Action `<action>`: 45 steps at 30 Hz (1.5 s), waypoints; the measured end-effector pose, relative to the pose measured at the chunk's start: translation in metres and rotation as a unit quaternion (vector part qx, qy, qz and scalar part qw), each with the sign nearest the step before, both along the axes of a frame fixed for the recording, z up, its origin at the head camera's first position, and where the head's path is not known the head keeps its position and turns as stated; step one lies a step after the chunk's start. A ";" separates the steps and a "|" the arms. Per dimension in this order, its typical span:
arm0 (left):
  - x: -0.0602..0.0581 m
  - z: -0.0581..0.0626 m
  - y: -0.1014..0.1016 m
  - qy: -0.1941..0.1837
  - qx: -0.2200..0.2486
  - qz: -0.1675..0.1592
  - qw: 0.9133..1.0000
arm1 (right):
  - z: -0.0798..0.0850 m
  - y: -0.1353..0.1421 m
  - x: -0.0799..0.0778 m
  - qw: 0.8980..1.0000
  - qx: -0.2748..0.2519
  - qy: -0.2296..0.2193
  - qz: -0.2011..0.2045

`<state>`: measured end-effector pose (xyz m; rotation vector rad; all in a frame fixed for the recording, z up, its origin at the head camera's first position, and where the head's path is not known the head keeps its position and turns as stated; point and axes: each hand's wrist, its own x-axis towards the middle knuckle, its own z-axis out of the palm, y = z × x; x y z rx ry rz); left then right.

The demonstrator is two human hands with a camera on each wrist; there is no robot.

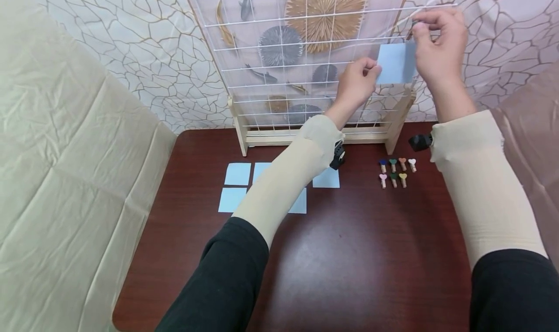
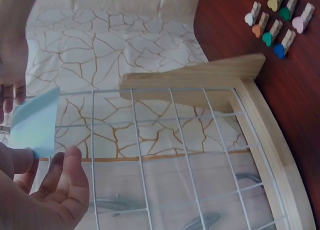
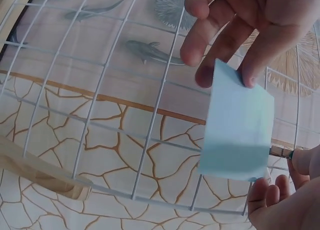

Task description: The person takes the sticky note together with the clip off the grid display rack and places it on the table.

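Note:
A light blue paper square (image 1: 393,64) is held up in front of the white wire grid (image 2: 93,140). My left hand (image 1: 355,82) pinches the left edge of the paper between thumb and finger. At its upper right corner, my right hand (image 1: 445,50) grips a small wooden clothespin (image 3: 280,151). The right wrist view shows the tip of this clothespin right at the paper's edge, with its rear end between thumb and finger. Part of the clothespin is hidden by the fingers.
Several blue paper squares (image 1: 238,174) lie in rows on the dark red table (image 1: 349,254), partly covered by my left arm. Several heart-topped clothespins (image 1: 393,165) lie at the right. A wooden stand (image 1: 395,123) supports the grid, with patterned cloth (image 1: 109,36) behind it.

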<state>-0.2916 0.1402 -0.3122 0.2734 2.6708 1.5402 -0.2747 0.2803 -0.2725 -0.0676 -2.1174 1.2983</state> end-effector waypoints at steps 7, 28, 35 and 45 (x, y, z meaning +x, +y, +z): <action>0.003 -0.010 -0.009 0.036 0.032 -0.018 0.999 | 0.005 -0.004 0.018 1.000 -0.016 -0.008 0.000; 0.014 -0.027 -0.041 -0.044 0.177 -0.033 0.983 | -0.018 0.017 0.015 0.971 -0.208 0.033 0.109; 0.017 -0.030 -0.049 -0.041 0.188 -0.047 0.980 | -0.029 0.019 0.019 0.981 -0.161 0.030 0.104; 0.023 -0.040 -0.059 -0.049 0.212 -0.056 0.975 | -0.044 0.025 0.022 0.961 -0.227 0.078 0.137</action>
